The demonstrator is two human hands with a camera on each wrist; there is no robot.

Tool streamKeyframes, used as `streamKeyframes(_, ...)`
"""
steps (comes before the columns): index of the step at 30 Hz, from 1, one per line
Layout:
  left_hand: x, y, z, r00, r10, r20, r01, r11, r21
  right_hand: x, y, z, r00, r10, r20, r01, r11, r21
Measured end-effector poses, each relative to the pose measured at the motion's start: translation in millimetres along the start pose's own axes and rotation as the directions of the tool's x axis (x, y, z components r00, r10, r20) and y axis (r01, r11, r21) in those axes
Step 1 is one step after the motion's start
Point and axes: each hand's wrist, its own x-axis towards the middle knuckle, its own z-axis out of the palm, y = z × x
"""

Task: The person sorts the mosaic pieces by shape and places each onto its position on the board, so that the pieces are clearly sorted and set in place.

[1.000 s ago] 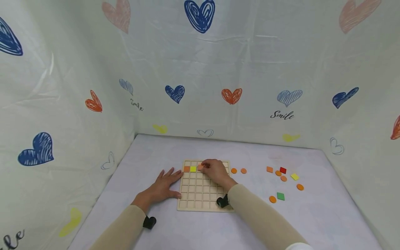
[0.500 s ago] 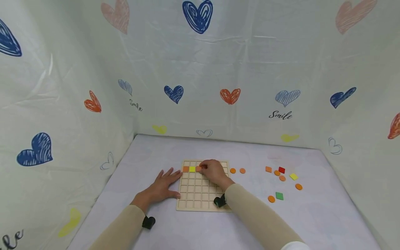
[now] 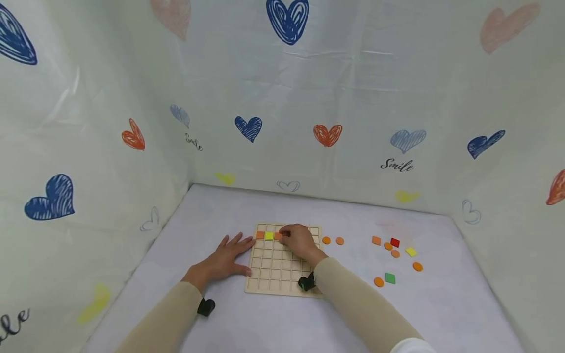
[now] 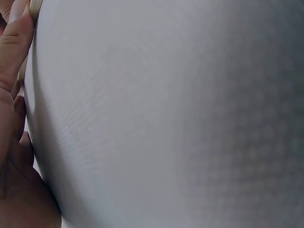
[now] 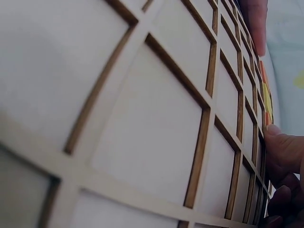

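Observation:
A pale wooden grid board (image 3: 270,274) lies on the table. In its second row from the far edge, an orange square tile (image 3: 260,235), a yellow square tile (image 3: 269,236) and another orange square tile (image 3: 277,236) sit side by side from the left. My right hand (image 3: 302,243) reaches over the board, its curled fingers and thumb at the right side of that third tile. In the right wrist view the thumb (image 5: 284,147) meets the end of the coloured row. My left hand (image 3: 225,257) has its fingers spread, fingertips and thumb at the board's left edge.
Two orange discs (image 3: 333,240) lie just right of the board. Farther right are scattered an orange square (image 3: 376,240), a red square (image 3: 395,242), a yellow square (image 3: 411,252), a green square (image 3: 390,278) and several more orange discs. A heart-patterned curtain (image 3: 353,98) encloses the table.
The third tile, tilted in my right hand's fingers a second ago, now lies flat in its cell beside the yellow one. My left hand stays at the board's edge. The head view has shifted slightly.

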Motion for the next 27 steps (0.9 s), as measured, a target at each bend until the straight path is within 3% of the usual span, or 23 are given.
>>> streamKeyframes(17, 1.1, 4.8, -1.1, 1.000, -0.007, 0.005, 0.007, 1.000, 0.010, -4.2, 2, -5, 1.000, 0.025, 0.010, -0.026, 0.998, 0.049)
streamKeyframes(27, -1.4, 4.7, 0.0, 1.000, -0.014, -0.004, 0.014, 1.000, 0.017, -18.4, 11, -22, 0.998, 0.014, -0.064, -0.004, 0.987, 0.161)
